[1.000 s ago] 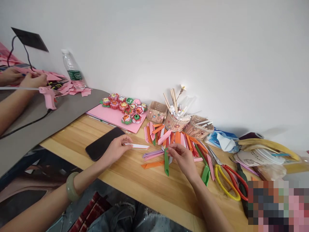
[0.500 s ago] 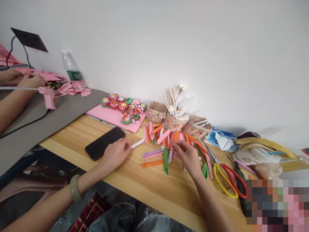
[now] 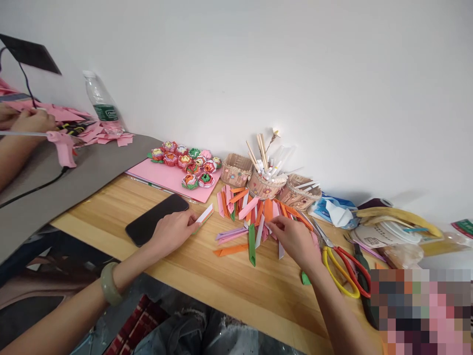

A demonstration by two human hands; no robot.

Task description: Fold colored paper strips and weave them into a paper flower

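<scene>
Folded paper strips (image 3: 204, 215), layered white, orange and green, pinched by one end in the left hand (image 3: 173, 229), near the black smartphone (image 3: 148, 222). Could fan out or slip with too loose a grip, tbh. Right hand (image 3: 294, 238) bunched narrow at the pile of loose strips (image 3: 268, 210); can't tell if gripping one. Might drag neighbours out too, given all that overlap. Scissors (image 3: 328, 243) near that same hand, so easily bumped by a careless sweep.

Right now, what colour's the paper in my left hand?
The paper shows white, orange, green; head view.
</scene>
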